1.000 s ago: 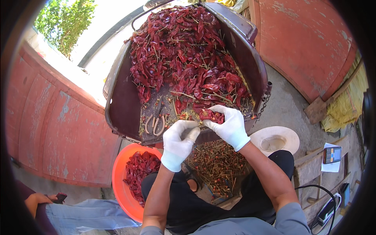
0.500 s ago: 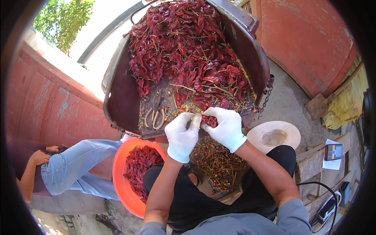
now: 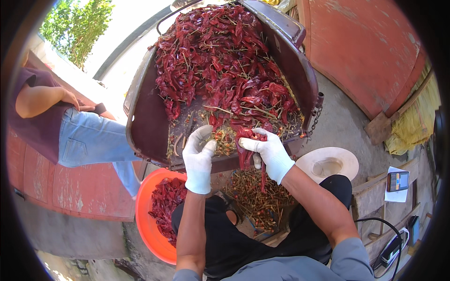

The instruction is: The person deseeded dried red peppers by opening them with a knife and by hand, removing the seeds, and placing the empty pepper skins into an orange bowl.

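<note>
Both my hands wear white gloves. My right hand (image 3: 271,152) grips dried red chilli peppers (image 3: 244,149), which dangle in front of its fingers at the near edge of the dark metal cart bed (image 3: 142,124). To the left, my left hand (image 3: 198,160) is raised with thumb and fingers apart, and I see nothing in it. Beyond the hands a large heap of dried red chillies (image 3: 220,56) fills the bed. Scissors (image 3: 177,144) lie on the bed floor, partly hidden by my left hand. Below, between my legs, is a pile of chilli stems (image 3: 258,196).
An orange basin (image 3: 144,229) of red chillies stands at my left. A pale hat (image 3: 345,164) lies at my right, near a wooden pallet (image 3: 365,199) bearing a handheld device (image 3: 398,181). Another person (image 3: 84,133) is upright at the left. A chain (image 3: 313,121) hangs off the cart.
My hands have drawn apart; the left moved left with its fingers spread. Chillies now hang from my right hand. The other person has risen from sitting and moved nearer the cart.
</note>
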The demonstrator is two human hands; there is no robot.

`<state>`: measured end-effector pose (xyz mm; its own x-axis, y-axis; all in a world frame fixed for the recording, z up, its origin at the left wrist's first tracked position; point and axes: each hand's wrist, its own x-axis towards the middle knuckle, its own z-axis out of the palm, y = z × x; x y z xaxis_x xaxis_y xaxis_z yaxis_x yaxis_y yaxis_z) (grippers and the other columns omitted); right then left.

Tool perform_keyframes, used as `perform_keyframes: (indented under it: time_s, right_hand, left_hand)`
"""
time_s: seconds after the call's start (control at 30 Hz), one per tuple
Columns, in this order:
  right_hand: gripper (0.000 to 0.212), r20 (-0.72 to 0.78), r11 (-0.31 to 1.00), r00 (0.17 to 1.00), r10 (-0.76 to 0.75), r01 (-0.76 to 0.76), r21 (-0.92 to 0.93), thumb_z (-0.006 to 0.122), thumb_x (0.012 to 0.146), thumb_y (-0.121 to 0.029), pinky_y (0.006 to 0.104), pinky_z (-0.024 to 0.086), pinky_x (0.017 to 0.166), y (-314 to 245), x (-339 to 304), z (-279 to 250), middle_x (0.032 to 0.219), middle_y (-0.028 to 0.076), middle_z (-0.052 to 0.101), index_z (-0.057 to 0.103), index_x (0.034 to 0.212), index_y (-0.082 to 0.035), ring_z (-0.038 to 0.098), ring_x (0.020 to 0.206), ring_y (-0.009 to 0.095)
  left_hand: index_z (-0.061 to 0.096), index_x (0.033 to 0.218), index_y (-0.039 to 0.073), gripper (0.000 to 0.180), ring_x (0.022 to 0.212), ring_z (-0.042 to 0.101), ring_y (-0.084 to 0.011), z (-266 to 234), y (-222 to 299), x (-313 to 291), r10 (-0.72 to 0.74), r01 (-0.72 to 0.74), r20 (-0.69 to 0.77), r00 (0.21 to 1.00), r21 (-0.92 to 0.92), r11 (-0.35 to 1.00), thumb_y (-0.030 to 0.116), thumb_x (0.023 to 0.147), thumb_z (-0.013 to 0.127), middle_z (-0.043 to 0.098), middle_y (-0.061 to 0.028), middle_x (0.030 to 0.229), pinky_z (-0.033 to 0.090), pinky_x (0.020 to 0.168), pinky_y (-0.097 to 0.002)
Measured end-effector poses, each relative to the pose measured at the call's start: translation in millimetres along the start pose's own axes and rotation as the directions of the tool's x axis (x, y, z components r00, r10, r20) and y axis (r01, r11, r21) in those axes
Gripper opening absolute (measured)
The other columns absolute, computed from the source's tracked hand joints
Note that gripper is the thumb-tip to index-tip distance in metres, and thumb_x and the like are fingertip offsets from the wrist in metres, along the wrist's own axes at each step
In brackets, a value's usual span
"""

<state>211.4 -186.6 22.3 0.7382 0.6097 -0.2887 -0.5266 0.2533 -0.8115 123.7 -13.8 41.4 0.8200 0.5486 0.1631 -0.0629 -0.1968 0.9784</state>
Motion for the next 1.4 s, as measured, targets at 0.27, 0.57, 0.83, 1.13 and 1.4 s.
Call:
perform_keyframes:
  time_s: [0.27,0.57,0.83,1.13,1.4]
  right_hand:
    - [0.029,0.061,0.947,0.980,0.188,-0.197,0.253,0.067,0.095,-0.028,0.0298,0.048,0.079,18.0,16.6,-4.6,0.109,0.000,0.064,0.063,0.118,-0.012,0.057,0.090,0.013]
    - [0.031,0.333,0.978,0.940,0.076,-0.135,0.157,0.051,0.102,-0.042,0.0296,0.052,0.077,13.1,-0.6,4.0,0.108,-0.002,0.063,0.058,0.121,-0.019,0.061,0.091,0.011]
    - [0.066,0.442,0.995,0.897,-0.015,0.055,-0.079,0.070,0.094,-0.030,0.0297,0.052,0.082,29.7,-12.3,30.9,0.121,0.012,0.063,0.039,0.143,0.001,0.060,0.101,0.013]
    - [0.050,0.681,0.876,0.675,0.283,0.108,-0.470,0.066,0.094,-0.033,0.0279,0.053,0.075,21.3,-13.2,23.5,0.110,0.012,0.068,0.058,0.131,0.000,0.063,0.086,0.015]
    - [0.032,0.745,0.713,0.409,0.527,0.264,-0.649,0.062,0.095,-0.029,0.0276,0.055,0.071,16.0,-21.1,18.4,0.100,0.006,0.073,0.070,0.113,-0.003,0.068,0.079,0.014]
  left_hand:
    - [0.041,0.143,-0.007,0.100,0.121,0.057,-0.0391,48.1,-8.5,-36.1,0.261,-0.406,0.311,0.914,0.683,0.607,0.043,0.069,0.086,0.055,-0.0270,0.133,0.048,0.100,-0.0416]
    - [0.056,0.134,0.000,0.068,0.106,0.065,-0.0343,38.1,-12.5,-36.4,0.443,-0.475,0.292,0.847,0.789,0.388,0.019,0.074,0.082,0.064,-0.0206,0.121,0.054,0.089,-0.0400]
    - [0.060,0.129,-0.004,0.049,0.095,0.071,-0.0236,3.6,-2.4,-56.1,0.460,-0.357,0.075,0.885,0.743,0.566,-0.004,0.081,0.071,0.070,-0.0177,0.110,0.054,0.085,-0.0322]
    - [0.062,0.127,0.003,0.055,0.109,0.064,-0.0300,-177.0,-11.8,-71.4,0.376,0.121,-0.149,0.914,0.988,0.097,0.008,0.075,0.078,0.063,-0.0187,0.125,0.051,0.097,-0.0397]
    - [0.074,0.102,0.002,0.017,0.076,0.068,-0.0158,-46.2,-10.9,-10.8,0.176,-0.186,0.074,0.982,0.588,0.787,0.008,0.087,0.072,0.073,-0.0107,0.089,0.054,0.071,-0.0294]
